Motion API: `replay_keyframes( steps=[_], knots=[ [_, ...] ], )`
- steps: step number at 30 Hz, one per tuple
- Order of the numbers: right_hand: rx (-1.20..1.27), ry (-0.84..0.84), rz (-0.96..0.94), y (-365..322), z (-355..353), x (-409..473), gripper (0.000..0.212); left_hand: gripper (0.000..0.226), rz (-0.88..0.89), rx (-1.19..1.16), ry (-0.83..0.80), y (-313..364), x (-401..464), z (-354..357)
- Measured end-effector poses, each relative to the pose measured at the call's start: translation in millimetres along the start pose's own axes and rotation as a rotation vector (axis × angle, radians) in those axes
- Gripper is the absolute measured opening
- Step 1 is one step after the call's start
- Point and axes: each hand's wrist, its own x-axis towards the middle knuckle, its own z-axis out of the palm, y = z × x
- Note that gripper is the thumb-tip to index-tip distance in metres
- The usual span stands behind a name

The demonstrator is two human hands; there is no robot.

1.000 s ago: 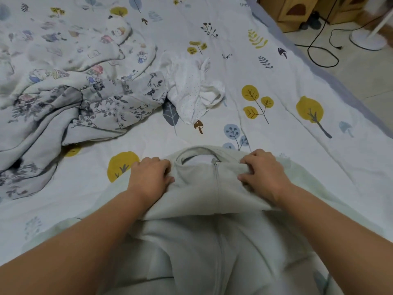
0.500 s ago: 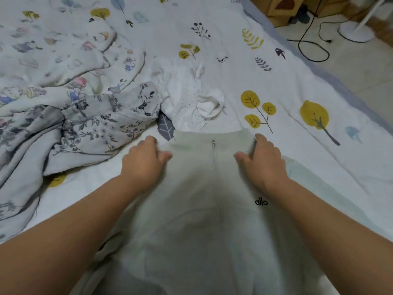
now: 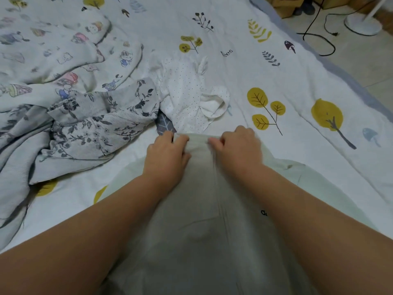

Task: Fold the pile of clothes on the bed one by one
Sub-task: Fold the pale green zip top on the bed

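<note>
Both hands worked the far edge of a pale grey-green zip jacket (image 3: 204,209) that lay spread lengthwise on the bed (image 3: 276,71), directly in front of the person. The left hand (image 3: 167,155) had its fingers curled over the top edge, pinching the cloth between thumb and fingertips just left of the zip line. The right hand (image 3: 238,150) did the same on the other side, its fingers bent and gathering the fabric near the middle. The two hands sat close together, which suggested the grip was meant to draw the top edge taut and square it, or to lift it for a fold toward the body; which of these I could not tell. A small dark logo (image 3: 263,213) showed on the jacket, partly hidden by the right forearm.

Just beyond the jacket's far edge lay a white dotted garment (image 3: 187,96), crumpled and apparently still unfolded. To its left a grey floral-print cloth (image 3: 95,124) and a cartoon-print blanket (image 3: 53,60) were heaped together, well apart from the hands. I judged the task to be at an early stage, since no folded stack was visible. On the floor past the bed's right side stood a white fan base (image 3: 363,26) with a black cable (image 3: 319,37).
</note>
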Motion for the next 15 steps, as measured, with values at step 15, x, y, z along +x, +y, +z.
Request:
replay_keyframes(
  steps=[15],
  knots=[
    [0.543, 0.39, -0.138, 5.7, 8.8, -32.7, 0.014, 0.017, -0.174, -0.394, -0.028, -2.7, 8.0, -12.5]
  ],
)
